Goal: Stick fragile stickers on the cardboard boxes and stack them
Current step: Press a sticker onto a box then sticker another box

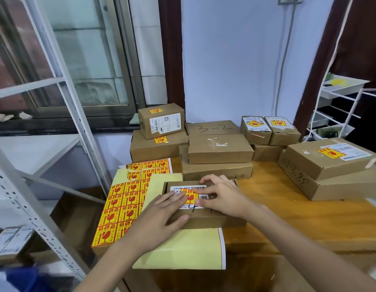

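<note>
wooden table (288, 218) | fragile sticker (190, 196) on cardboard box (204, 220) | both grips flat, spread, pressing it

Beyond the fingertips (204, 180), stacked cardboard boxes (218, 157) walled off the back. Left of the fingers, sticker sheets (119, 207) covered the surface. Right of them, bare wooden table (288, 207) lay open up to another box stack (330, 175).
</note>
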